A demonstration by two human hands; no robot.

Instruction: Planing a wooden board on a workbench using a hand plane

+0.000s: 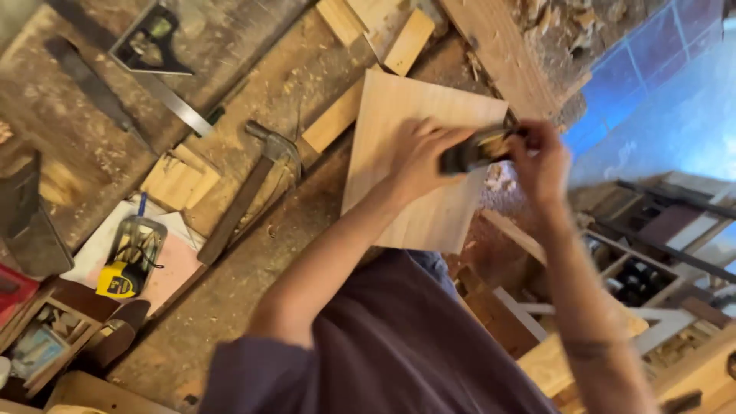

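Head view: a small dark plane [477, 149] is held on the edge of a pale board [406, 138] on the worktop [253, 284], gripped by the left hand [420, 157] and right hand [540, 161]. Planing appears underway; an even push seems called for.

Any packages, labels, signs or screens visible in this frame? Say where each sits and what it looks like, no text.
Tape measure: left on the workbench, on pale papers; yellow and black case bearing a small label.
Small open box: bottom left corner; wooden sides, bluish contents, too blurred to identify.
No signs or screens.
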